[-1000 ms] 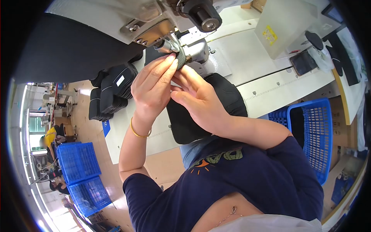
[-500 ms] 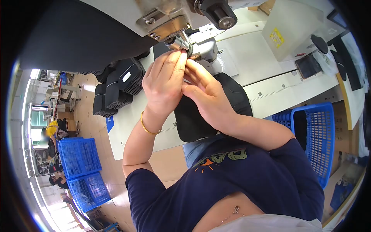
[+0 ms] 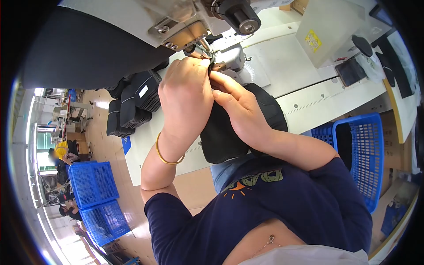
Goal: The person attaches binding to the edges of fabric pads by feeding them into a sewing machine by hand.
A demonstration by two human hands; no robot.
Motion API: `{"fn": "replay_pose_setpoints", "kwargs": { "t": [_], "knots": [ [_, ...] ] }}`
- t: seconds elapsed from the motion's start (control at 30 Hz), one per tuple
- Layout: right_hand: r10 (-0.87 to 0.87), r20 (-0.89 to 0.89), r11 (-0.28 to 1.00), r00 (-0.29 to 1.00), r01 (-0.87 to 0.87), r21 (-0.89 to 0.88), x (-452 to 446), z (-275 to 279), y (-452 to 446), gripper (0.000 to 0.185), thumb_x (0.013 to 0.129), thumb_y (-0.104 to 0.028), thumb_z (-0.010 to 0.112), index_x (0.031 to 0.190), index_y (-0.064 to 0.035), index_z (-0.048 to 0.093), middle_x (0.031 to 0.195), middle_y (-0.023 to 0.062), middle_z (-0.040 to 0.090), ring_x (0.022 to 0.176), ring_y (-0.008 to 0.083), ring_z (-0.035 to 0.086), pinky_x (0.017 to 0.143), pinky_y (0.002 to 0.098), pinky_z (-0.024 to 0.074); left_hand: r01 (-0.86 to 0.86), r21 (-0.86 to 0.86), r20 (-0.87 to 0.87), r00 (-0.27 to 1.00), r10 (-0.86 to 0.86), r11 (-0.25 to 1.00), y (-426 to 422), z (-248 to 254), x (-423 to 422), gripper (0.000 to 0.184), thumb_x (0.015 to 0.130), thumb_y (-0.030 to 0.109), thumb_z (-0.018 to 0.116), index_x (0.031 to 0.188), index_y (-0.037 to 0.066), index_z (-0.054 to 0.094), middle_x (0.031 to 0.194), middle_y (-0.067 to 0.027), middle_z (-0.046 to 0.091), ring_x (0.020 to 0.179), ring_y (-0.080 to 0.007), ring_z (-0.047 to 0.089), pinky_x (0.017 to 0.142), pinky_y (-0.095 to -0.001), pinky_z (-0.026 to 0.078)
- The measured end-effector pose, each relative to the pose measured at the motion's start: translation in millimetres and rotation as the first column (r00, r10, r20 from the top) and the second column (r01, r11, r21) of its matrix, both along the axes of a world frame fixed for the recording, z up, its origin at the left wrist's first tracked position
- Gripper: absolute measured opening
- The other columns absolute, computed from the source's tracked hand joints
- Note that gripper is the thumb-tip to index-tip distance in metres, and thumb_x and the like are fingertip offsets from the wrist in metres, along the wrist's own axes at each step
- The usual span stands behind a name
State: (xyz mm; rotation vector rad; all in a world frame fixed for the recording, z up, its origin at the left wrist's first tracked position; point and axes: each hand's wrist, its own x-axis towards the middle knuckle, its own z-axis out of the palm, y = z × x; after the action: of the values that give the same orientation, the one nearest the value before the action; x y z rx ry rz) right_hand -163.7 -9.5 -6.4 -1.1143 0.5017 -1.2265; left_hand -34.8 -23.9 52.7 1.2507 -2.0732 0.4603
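My left hand (image 3: 185, 95) is curled at the sewing machine's presser foot (image 3: 199, 49), its fingertips closed on the edge of a black fabric piece (image 3: 212, 62). Close beside it, my right hand (image 3: 245, 112) has its fingers bent together against the same edge; their tips are partly hidden behind my left hand. Below the hands, a large black padded piece (image 3: 223, 139) lies over the table's front edge and extends behind my right hand. The machine head (image 3: 176, 26) hangs over my fingertips.
Stacked black pieces (image 3: 139, 95) sit at the left of the white table (image 3: 309, 104). A phone (image 3: 351, 72) lies at the right. Blue baskets stand at the right (image 3: 369, 163) and on the floor at left (image 3: 95, 185). Another person in yellow (image 3: 61, 150) is far left.
My left hand has rotated, its back now turned up more and its fingers curled tighter. The fabric edge at the presser foot shows less. My right hand has shifted slightly.
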Motion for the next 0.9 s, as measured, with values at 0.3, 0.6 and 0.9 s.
{"fn": "replay_pose_setpoints", "kwargs": {
  "t": [0.3,0.6,0.9],
  "knots": [
    [-0.015,-0.317,0.995,0.948,-0.016,-0.095,-6,-1,-3,0.023,0.097,-0.007,0.051,0.115,0.0041,0.058,0.075,0.0095,0.059,0.065,0.0112,0.046,0.06,0.0314,0.0424,-0.024,0.166,-0.195,0.979,0.057,0.986,6,6,-7,0.013,0.078,-0.003,0.064,0.09,-0.004,0.069,0.087,-0.014,0.066,0.079,-0.0321,0.063,0.071,-0.0405,0.051],
    [0.079,-0.01,0.997,0.997,-0.078,0.029,-7,3,1,0.02,0.1,-0.007,0.047,0.107,0.0037,0.062,0.082,0.0003,0.06,0.075,0.0043,0.049,0.072,0.0245,0.0477,0.051,0.104,-0.149,0.988,-0.036,0.993,14,5,-1,0.02,0.076,-0.006,0.064,0.095,-0.005,0.069,0.093,-0.0144,0.066,0.085,-0.0321,0.061,0.078,-0.0399,0.051],
    [0.118,-0.01,0.992,0.993,-0.117,0.055,-13,4,-3,0.02,0.101,-0.009,0.047,0.101,0.004,0.063,0.083,0.0008,0.061,0.08,0.0043,0.055,0.076,0.0259,0.0511,0.048,0.061,-0.133,0.99,-0.04,0.997,21,-1,-5,0.023,0.075,-0.004,0.069,0.098,-0.005,0.069,0.094,-0.0113,0.065,0.084,-0.029,0.061,0.074,-0.0384,0.05]
  ]
}}
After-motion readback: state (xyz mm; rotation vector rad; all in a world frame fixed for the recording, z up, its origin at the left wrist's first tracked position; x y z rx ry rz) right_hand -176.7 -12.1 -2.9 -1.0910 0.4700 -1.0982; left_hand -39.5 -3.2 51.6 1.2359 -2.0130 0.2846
